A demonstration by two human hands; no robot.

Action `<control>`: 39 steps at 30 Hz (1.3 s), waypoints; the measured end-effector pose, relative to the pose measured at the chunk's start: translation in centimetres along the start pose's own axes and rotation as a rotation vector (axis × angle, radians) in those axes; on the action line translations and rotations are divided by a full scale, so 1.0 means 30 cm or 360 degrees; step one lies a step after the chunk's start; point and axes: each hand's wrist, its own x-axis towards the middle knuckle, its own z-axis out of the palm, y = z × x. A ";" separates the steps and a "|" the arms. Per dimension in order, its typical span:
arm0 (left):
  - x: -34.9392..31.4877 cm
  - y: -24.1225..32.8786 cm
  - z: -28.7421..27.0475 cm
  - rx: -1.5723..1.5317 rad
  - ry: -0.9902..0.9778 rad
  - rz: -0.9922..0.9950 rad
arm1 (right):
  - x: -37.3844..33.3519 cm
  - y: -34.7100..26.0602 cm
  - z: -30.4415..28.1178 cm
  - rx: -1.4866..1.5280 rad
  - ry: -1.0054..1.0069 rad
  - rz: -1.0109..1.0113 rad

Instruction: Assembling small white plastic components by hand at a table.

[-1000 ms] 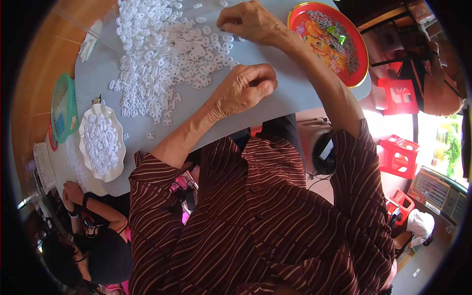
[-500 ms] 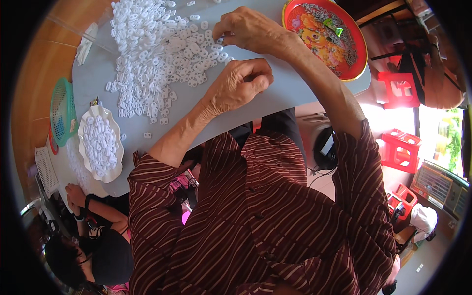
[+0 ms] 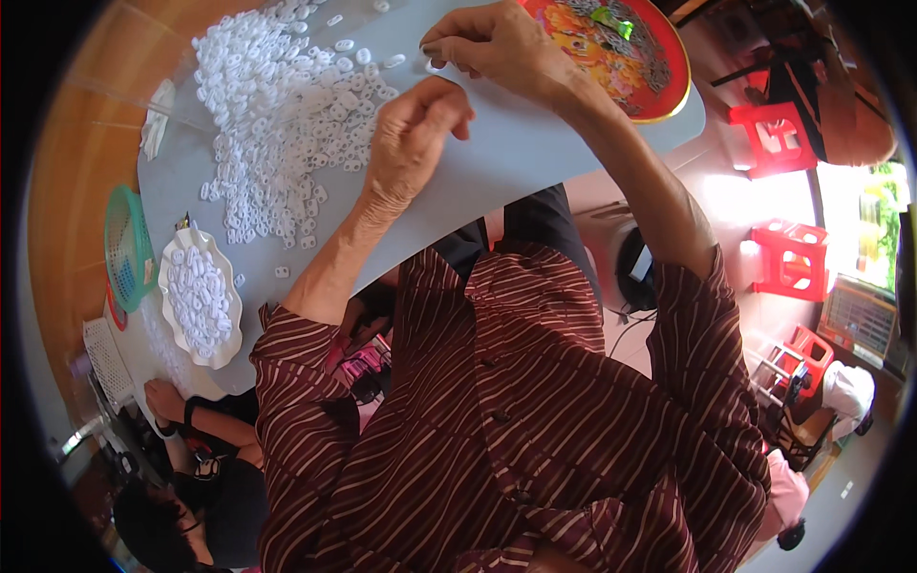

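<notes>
My left hand (image 3: 413, 143) is over the near right edge of a heap of small white oval plastic pieces with two holes (image 3: 287, 129). Its fingers are curled in, and what they may hold is hidden. Just above and to the right, my right hand (image 3: 492, 46) has thumb and fingertips pinched together, low over the table. One white piece (image 3: 435, 67) shows right under those fingertips; whether they grip it or something smaller is unclear. Beyond my right wrist lies a round red tray (image 3: 676, 76) with a flower pattern, holding many small grey metal parts and a crumpled green wrapper (image 3: 611, 21).
A scalloped white dish (image 3: 229, 329) of similar pieces stands left on the grey table (image 3: 458, 210), beside a green mesh basket (image 3: 129, 248). Another person's hand (image 3: 164, 401) rests at the lower left table edge. Red stools (image 3: 791, 258) stand on the right.
My left hand has shifted left toward the heap and turned more upright. The right hand stays pinched, its fingertips slightly farther from the heap. The whole view has tilted a little.
</notes>
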 end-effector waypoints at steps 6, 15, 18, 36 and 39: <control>0.024 0.033 -0.004 0.0261 0.0242 0.0089 | -0.136 -0.016 0.014 0.0600 0.0222 0.0330; 0.014 0.016 0.013 0.0371 0.0156 0.0272 | -0.204 -0.003 0.051 0.0719 0.0358 0.0332; 0.016 0.008 0.005 0.0442 0.0149 0.0302 | -0.210 0.000 0.045 0.0562 0.0346 0.0299; -0.013 -0.031 0.018 -0.0173 0.0125 -0.0125 | -0.188 -0.004 -0.046 -0.0321 0.0626 -0.0288; 0.001 0.011 0.041 0.0014 0.0063 -0.0155 | -0.131 0.130 -0.245 -0.0920 0.0677 -0.0576</control>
